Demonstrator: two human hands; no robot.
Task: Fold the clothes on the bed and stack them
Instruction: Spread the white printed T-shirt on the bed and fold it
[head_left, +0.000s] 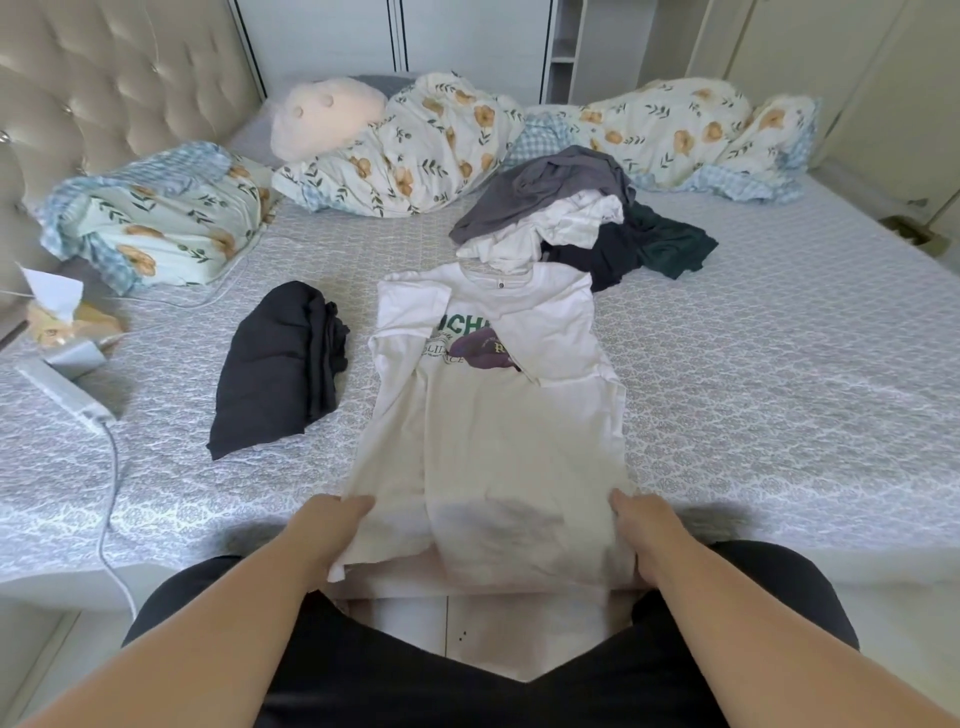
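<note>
Two hands, left hand (332, 525) and right hand (644, 530), grip one white T-shirt (498, 426).

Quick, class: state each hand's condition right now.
Left hand: gripping the white T-shirt hem.
Right hand: gripping the same hem.

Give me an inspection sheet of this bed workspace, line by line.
Surface: patterned bedsheet.
Job's things: white printed T-shirt lies flat with its sides folded in; folded dark garment to its left; unfolded clothes pile behind it.
Clutter: tissue box, floral pillow, floral duvet, plush cushion.
Hands: left hand and right hand grip the T-shirt's hem corners.
Cables: white charger cable trails off the bed's edge.
Surroundings: tufted headboard, wardrobe doors.
</note>
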